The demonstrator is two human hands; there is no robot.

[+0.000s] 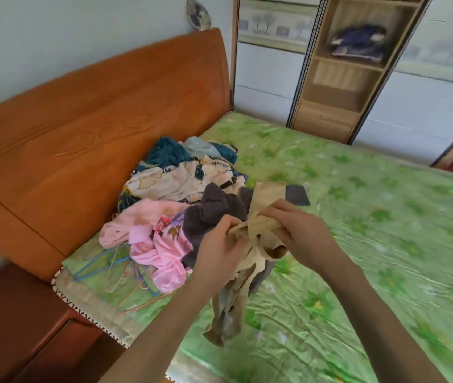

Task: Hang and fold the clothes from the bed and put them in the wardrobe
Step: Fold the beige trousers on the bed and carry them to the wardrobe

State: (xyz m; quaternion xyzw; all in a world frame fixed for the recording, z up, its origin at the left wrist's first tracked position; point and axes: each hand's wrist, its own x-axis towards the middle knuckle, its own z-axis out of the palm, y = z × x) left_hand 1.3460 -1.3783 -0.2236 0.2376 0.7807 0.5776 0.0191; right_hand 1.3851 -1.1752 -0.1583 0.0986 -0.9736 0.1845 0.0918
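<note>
My left hand (221, 244) and my right hand (300, 230) both grip a crumpled beige garment (258, 236) above the bed; its lower part hangs down between my forearms. Behind it a pile of clothes (181, 186) lies by the headboard: pink pieces, a dark grey one, a cream patterned one, teal ones. Several wire hangers (114, 269) lie on the sheet to the pile's left. The wardrobe (344, 78) stands open past the bed's far side, with a folded blue item (358, 42) on a shelf.
The bed carries a green floral sheet (372, 230), bare to the right of the pile. An orange-brown wooden headboard (95, 128) runs along the left. A brown bedside cabinet (20, 327) sits at the lower left.
</note>
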